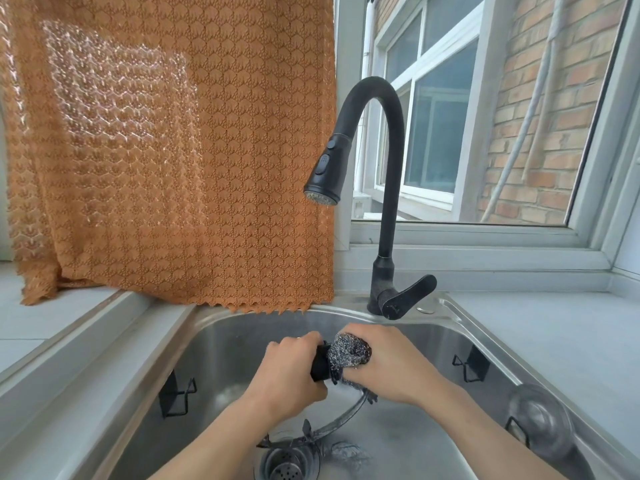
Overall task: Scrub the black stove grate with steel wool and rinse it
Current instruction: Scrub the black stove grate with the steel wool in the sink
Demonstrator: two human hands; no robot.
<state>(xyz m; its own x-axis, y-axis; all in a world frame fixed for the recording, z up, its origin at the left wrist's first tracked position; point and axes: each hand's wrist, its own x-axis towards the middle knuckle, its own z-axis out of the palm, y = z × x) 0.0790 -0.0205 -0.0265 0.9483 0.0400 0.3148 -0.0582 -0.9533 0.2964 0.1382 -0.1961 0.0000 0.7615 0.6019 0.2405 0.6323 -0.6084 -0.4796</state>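
Observation:
Over the steel sink [221,341] my left hand [287,372] grips the black stove grate [320,367], most of which is hidden behind both hands. Its ring and prongs show below my hands near the drain. My right hand [391,362] holds a wad of silvery steel wool [349,351] pressed against the grate's upper end. No water comes from the black faucet head [325,174].
The faucet lever [407,296] sits at the sink's back rim. The drain strainer [287,462] lies below my hands. Black wire holders hang on the left wall [176,393] and right wall [471,365]. An orange curtain [173,150] covers the left window; grey counter [554,337] lies right.

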